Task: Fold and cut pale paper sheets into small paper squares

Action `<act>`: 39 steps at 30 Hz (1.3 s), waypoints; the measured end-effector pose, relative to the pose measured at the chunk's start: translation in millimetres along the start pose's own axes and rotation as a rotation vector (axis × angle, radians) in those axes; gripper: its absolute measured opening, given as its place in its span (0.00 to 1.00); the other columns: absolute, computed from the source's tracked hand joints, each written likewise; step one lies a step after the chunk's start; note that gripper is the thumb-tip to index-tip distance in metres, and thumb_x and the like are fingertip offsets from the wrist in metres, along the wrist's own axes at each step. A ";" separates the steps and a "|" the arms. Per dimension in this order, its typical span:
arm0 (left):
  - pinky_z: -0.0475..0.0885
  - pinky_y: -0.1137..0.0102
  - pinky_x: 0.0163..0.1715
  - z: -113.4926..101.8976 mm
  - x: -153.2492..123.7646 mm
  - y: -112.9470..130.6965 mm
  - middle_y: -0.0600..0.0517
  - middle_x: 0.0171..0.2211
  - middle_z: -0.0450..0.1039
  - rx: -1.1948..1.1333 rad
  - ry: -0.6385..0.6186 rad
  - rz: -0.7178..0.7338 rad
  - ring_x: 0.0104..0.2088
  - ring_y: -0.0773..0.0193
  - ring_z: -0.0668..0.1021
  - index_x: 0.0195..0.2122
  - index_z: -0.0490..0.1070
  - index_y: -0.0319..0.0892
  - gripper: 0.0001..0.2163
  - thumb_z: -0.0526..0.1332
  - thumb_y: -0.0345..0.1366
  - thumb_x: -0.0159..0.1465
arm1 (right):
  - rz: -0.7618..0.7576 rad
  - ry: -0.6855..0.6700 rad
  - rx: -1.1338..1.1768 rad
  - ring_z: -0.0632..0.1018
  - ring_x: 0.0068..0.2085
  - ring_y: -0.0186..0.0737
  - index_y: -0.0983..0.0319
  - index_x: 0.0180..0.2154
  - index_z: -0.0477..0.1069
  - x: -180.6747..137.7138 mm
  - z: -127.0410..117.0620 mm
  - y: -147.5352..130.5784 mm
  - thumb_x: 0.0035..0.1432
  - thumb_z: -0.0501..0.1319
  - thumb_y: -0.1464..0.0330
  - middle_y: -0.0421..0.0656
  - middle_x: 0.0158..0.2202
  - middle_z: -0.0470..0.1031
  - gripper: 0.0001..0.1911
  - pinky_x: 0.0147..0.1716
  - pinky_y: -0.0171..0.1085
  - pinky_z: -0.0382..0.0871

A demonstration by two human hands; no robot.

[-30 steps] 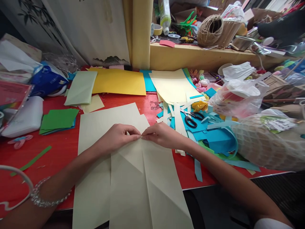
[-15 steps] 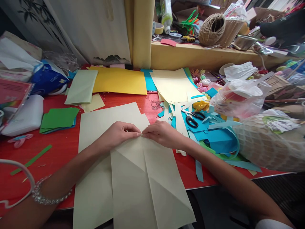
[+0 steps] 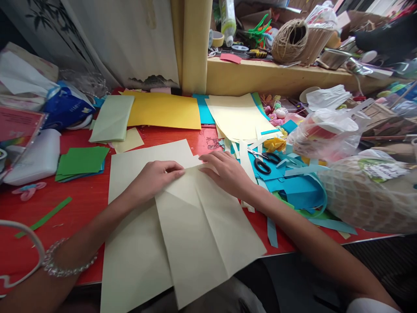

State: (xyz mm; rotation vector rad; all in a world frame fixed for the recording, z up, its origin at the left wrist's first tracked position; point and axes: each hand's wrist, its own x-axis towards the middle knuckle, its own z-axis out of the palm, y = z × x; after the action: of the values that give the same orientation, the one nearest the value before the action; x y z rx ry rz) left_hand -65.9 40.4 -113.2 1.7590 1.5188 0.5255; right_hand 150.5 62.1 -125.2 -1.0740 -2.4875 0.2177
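Left hand: loosely curled, fingertips pressing the folded top-left corner of the cream sheet.
Right hand: flat, fingers together, on the top-right flap.
Cream sheet: under both hands, equally near each; its long axis runs back toward the person, skewed right, atop a second sheet.
Plastic bag: holds a white tub; its contents are hidden.

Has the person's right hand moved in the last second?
Yes. The right hand has slid away from the left hand, up the cream paper toward the scissors.
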 end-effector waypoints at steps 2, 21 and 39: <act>0.67 0.71 0.35 0.4 1.9 -2.7 0.55 0.37 0.78 0.061 0.054 0.041 0.38 0.60 0.76 0.35 0.76 0.46 0.15 0.56 0.49 0.60 | -0.030 -0.024 -0.016 0.69 0.55 0.46 0.68 0.55 0.64 -3.2 1.7 -2.0 0.65 0.52 0.64 0.52 0.54 0.70 0.20 0.53 0.44 0.62; 0.61 0.71 0.28 -11.9 12.6 -16.1 0.55 0.29 0.72 0.255 0.121 -0.137 0.30 0.64 0.71 0.33 0.71 0.47 0.11 0.56 0.47 0.57 | -0.087 -0.236 -0.059 0.52 0.66 0.44 0.74 0.63 0.52 -9.9 37.7 -5.4 0.66 0.40 0.71 0.52 0.66 0.51 0.26 0.65 0.45 0.49; 0.57 0.66 0.24 -2.0 2.4 -5.9 0.47 0.32 0.73 0.695 0.052 -0.238 0.28 0.53 0.73 0.35 0.59 0.45 0.10 0.43 0.42 0.66 | 0.047 -0.224 -0.099 0.51 0.67 0.40 0.70 0.64 0.50 -7.1 41.2 -13.9 0.68 0.35 0.64 0.46 0.67 0.49 0.29 0.65 0.43 0.46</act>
State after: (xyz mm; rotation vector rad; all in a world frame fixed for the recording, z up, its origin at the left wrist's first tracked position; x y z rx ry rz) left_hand -70.7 43.4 -116.8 2.0184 2.0765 -0.1038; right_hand 127.8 48.3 -160.3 -1.2085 -2.6985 0.2427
